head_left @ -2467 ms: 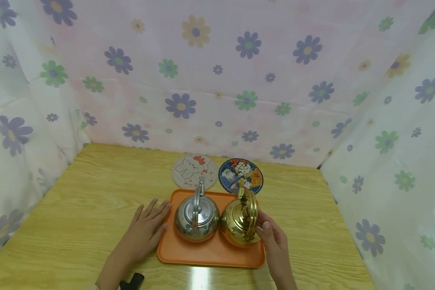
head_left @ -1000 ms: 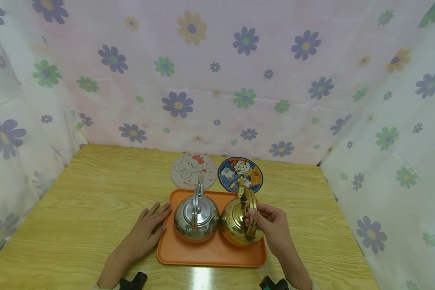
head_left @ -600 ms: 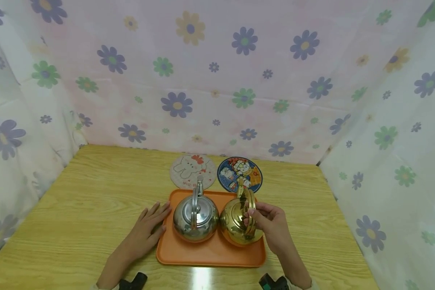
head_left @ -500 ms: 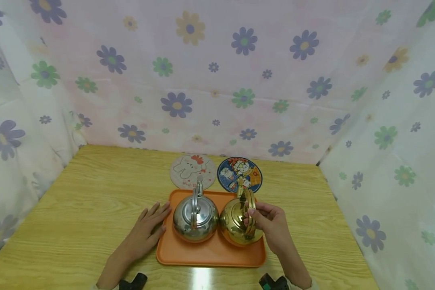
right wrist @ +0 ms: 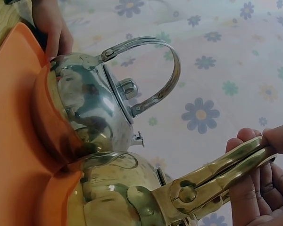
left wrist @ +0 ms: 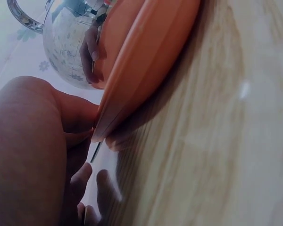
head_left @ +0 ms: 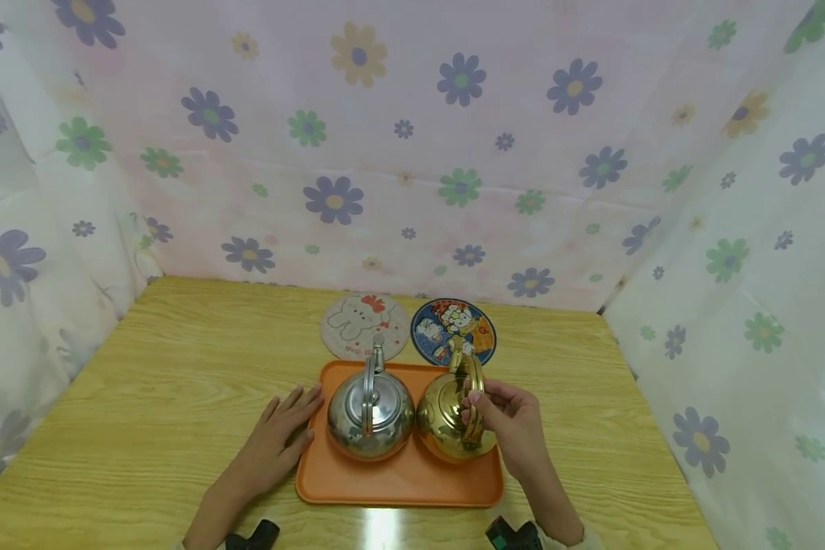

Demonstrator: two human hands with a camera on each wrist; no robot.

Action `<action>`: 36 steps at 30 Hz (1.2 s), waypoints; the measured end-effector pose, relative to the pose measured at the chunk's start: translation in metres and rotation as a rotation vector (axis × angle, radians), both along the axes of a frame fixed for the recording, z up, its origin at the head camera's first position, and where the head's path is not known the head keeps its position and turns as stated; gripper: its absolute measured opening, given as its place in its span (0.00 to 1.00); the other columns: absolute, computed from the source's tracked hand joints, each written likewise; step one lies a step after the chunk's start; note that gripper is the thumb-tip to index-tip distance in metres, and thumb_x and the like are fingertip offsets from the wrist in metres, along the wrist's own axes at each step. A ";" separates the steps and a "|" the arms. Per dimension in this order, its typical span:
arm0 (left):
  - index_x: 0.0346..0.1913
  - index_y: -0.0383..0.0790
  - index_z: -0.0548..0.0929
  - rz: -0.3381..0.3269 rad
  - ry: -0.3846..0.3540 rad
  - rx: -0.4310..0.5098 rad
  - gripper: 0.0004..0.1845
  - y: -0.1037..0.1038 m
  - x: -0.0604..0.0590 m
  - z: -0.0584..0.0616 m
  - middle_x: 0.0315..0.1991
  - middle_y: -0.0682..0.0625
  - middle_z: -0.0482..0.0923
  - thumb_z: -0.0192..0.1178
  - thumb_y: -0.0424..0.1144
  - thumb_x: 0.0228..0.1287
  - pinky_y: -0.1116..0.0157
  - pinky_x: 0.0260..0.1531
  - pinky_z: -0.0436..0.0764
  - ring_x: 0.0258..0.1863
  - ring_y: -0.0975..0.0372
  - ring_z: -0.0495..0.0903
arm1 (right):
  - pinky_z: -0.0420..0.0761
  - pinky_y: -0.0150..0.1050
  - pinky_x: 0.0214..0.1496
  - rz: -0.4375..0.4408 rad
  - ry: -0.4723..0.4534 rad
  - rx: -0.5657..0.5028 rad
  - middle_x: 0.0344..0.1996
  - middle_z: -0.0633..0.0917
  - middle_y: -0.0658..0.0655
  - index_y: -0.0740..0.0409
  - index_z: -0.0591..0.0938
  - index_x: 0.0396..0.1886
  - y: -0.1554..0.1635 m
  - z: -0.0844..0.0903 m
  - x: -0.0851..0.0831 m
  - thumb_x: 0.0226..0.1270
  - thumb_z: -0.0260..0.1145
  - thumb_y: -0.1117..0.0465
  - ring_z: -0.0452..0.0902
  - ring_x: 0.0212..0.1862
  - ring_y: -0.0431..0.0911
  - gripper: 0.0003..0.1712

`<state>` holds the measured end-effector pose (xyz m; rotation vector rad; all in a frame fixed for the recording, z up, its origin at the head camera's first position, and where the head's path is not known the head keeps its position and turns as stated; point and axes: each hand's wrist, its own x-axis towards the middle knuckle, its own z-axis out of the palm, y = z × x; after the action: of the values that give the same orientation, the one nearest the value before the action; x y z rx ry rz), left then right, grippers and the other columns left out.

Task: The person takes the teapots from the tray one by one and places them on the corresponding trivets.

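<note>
A gold kettle [head_left: 447, 428] stands on the right of an orange tray [head_left: 385, 485], its spout toward the back. My right hand [head_left: 519, 431] grips its raised handle [right wrist: 221, 172] between thumb and fingers. Whether its base touches the tray all round, I cannot tell. Close on its left is a silver kettle [head_left: 371, 420] with its handle upright; no hand is on it. At the tray's left rim rests my left hand [head_left: 271, 439], fingers extended and touching the edge. In the left wrist view, the thumb [left wrist: 75, 110] meets the tray's rim.
Two round mats lie behind the tray: a pale one with a rabbit [head_left: 357, 325] and a dark blue one with cartoon figures [head_left: 447, 317]. The spouts reach toward them. A flowered curtain [head_left: 412, 153] encloses the wooden table [head_left: 199, 359] at the back and sides.
My right hand has gone from the gold kettle's side up onto its handle and now grips it. The gold kettle has shifted very slightly toward the back. My left hand stays at the tray.
</note>
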<state>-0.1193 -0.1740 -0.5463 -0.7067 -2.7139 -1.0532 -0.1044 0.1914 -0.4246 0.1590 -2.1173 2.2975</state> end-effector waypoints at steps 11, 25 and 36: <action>0.74 0.39 0.72 0.005 -0.013 -0.003 0.26 0.000 0.000 0.000 0.76 0.44 0.66 0.56 0.40 0.76 0.47 0.79 0.41 0.76 0.38 0.59 | 0.88 0.34 0.36 -0.023 -0.012 0.016 0.30 0.88 0.50 0.88 0.76 0.53 0.000 0.001 -0.005 0.74 0.62 0.70 0.86 0.29 0.39 0.20; 0.74 0.40 0.72 0.012 -0.015 0.006 0.26 0.000 0.003 -0.002 0.76 0.44 0.66 0.56 0.41 0.76 0.50 0.79 0.41 0.75 0.38 0.60 | 0.88 0.34 0.36 -0.021 -0.042 0.005 0.30 0.87 0.52 0.89 0.75 0.53 0.002 -0.001 -0.013 0.74 0.61 0.71 0.85 0.28 0.39 0.20; 0.73 0.38 0.72 0.012 -0.018 -0.008 0.26 0.002 0.002 0.003 0.75 0.43 0.67 0.57 0.40 0.76 0.45 0.77 0.45 0.75 0.38 0.61 | 0.86 0.33 0.35 -0.059 -0.026 0.002 0.29 0.88 0.49 0.77 0.82 0.46 0.001 -0.002 -0.016 0.73 0.63 0.70 0.86 0.29 0.39 0.11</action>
<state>-0.1173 -0.1722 -0.5432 -0.6847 -2.7354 -1.0522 -0.1208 0.1923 -0.4266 0.0661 -2.1055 2.2772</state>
